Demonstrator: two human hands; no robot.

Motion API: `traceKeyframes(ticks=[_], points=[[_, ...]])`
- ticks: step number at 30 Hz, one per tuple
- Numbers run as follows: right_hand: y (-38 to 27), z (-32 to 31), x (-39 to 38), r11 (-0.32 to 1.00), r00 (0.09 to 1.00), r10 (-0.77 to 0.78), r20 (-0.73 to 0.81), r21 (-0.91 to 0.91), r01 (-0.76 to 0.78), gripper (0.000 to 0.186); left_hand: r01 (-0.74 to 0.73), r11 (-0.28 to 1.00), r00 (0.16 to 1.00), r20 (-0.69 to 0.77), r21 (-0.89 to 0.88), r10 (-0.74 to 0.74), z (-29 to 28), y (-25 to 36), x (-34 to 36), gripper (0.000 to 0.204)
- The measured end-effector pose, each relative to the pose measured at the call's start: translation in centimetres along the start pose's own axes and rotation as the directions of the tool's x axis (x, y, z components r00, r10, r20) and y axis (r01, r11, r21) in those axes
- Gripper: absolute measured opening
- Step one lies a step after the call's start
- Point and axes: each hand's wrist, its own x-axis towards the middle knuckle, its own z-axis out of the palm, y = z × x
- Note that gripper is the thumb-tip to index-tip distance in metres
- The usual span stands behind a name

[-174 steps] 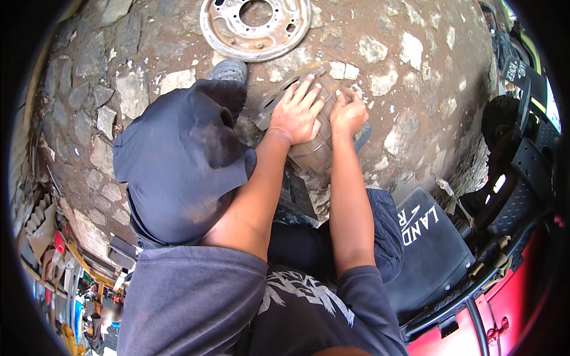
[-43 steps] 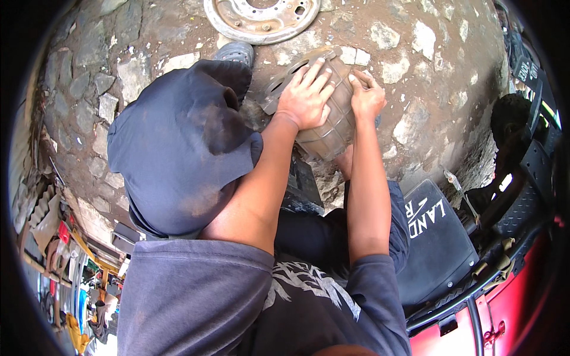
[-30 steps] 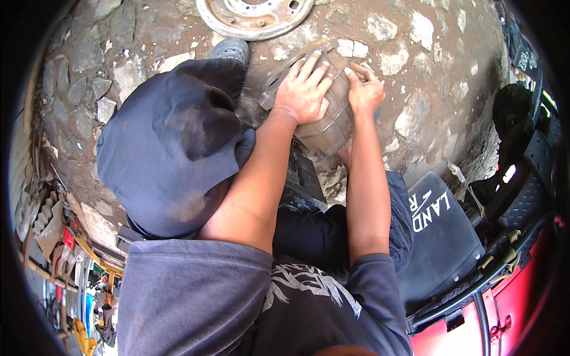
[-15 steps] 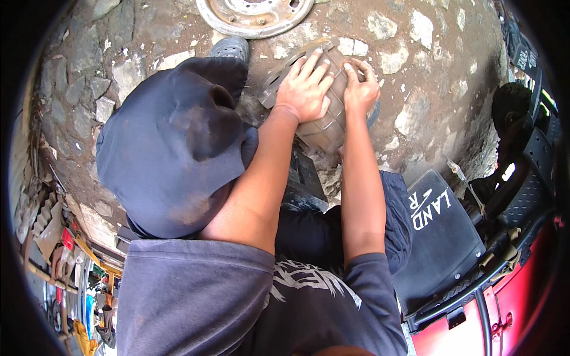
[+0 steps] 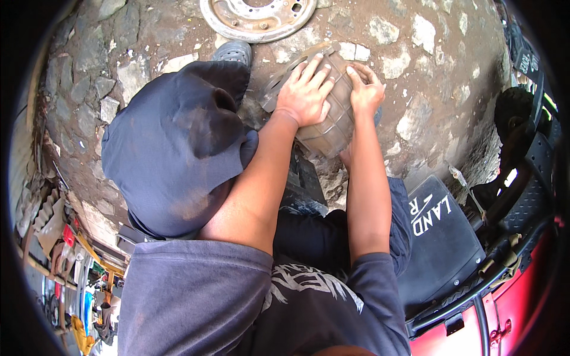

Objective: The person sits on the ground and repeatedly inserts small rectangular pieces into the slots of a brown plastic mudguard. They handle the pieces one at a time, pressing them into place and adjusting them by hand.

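A brown, dusty ribbed metal drum (image 5: pixel 325 133) lies tilted between my feet, with a flanged rim toward the upper left. My left hand (image 5: pixel 306 95) lies across its top with fingers stretched out and slightly apart. My right hand (image 5: pixel 366 95) is closed at the drum's right side, fingers curled and thumb raised against its surface. A worn round metal plate with bolt holes (image 5: pixel 258 32) lies on the ground beyond them, near my left foot's grey clog (image 5: pixel 231 53).
The stony dirt ground (image 5: pixel 415 101) surrounds me. Black vehicle parts (image 5: pixel 528 160), a black mudflap (image 5: pixel 439 255) and red bodywork (image 5: pixel 510 302) stand close on my right. Assorted items and corrugated sheeting (image 5: pixel 53 225) crowd the lower left.
Compared with the oldest frame, drum and both hands sit higher and further right in view, with part of my bare lower leg showing. Over the last second they have barely shifted.
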Motion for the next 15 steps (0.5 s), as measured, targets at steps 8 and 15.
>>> traceKeyframes(ticks=[8, 15], points=[[-2.0, 0.8, -0.6, 0.998, 0.997, 0.040, -0.069, -0.036, -0.042, 0.019, -0.009, 1.000, 1.000, -0.014, -0.007, 0.009, -0.2, -0.3, 0.1, 0.053], [-1.6, 0.3, -1.1, 1.000, 0.997, 0.027, 0.070, 0.002, -0.027, 0.027, 0.007, 1.000, 1.000, 0.013, -0.020, -0.007, -0.1, -0.3, -0.1, 0.053]])
